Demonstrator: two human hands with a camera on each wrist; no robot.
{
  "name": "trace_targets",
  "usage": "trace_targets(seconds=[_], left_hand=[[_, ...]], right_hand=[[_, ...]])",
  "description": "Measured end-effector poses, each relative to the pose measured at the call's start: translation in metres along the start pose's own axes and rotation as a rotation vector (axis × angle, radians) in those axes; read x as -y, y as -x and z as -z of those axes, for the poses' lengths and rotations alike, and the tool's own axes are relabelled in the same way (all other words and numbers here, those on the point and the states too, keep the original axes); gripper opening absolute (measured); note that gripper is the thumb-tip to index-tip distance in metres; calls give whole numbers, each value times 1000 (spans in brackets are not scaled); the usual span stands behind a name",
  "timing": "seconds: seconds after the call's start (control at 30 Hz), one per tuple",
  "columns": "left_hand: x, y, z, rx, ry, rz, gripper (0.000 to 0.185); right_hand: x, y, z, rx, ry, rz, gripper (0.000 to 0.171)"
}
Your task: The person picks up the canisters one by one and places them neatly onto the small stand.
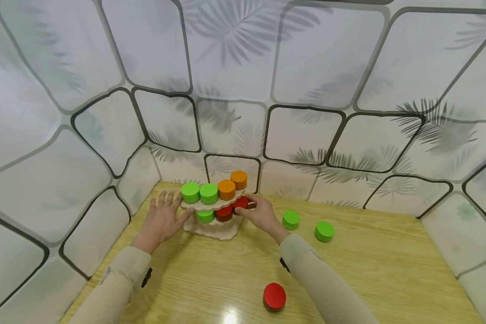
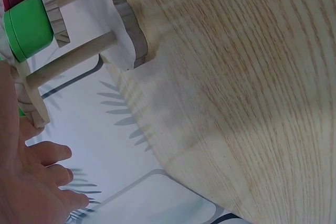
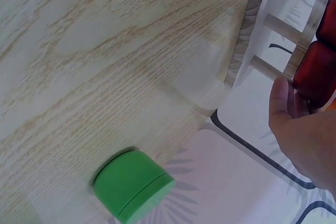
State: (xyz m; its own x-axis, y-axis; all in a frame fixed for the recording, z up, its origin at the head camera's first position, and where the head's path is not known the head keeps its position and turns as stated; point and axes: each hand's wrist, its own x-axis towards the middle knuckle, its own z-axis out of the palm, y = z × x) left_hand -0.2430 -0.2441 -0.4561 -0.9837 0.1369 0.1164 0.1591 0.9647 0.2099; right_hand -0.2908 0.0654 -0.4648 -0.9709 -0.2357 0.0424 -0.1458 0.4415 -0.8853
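Right hand (image 1: 262, 215): fingers pinch a red disc (image 1: 240, 203) on the middle shelf of the tiered wooden stand (image 1: 214, 227).
Left hand (image 1: 162, 219): fingers spread flat, thumb touching the top shelf's edge.
Top shelf: two green discs (image 1: 199, 192), two orange discs (image 1: 232, 185).
Table (image 1: 380, 279): two loose green discs (image 1: 308, 225) right of the stand, a red disc near the front (image 1: 274, 296).
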Motion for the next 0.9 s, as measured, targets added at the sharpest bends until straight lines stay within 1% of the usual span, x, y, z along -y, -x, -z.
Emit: trace_targets(seconds=[0.2,0.53,0.77,0.9], left_hand=[[0,0,1,-1,-2,-1,85],[0,0,1,-4,10,-4,85],[0,0,1,-2,12,-3,85],[0,0,1,-1,11,-3,85]], right_hand=[[0,-1,-1,4,-10,-2,50],[1,-4,-4,4,10,-3,56],[1,-5,-5,4,-2,25,56],[1,-7,-6,6,-3,25,55]])
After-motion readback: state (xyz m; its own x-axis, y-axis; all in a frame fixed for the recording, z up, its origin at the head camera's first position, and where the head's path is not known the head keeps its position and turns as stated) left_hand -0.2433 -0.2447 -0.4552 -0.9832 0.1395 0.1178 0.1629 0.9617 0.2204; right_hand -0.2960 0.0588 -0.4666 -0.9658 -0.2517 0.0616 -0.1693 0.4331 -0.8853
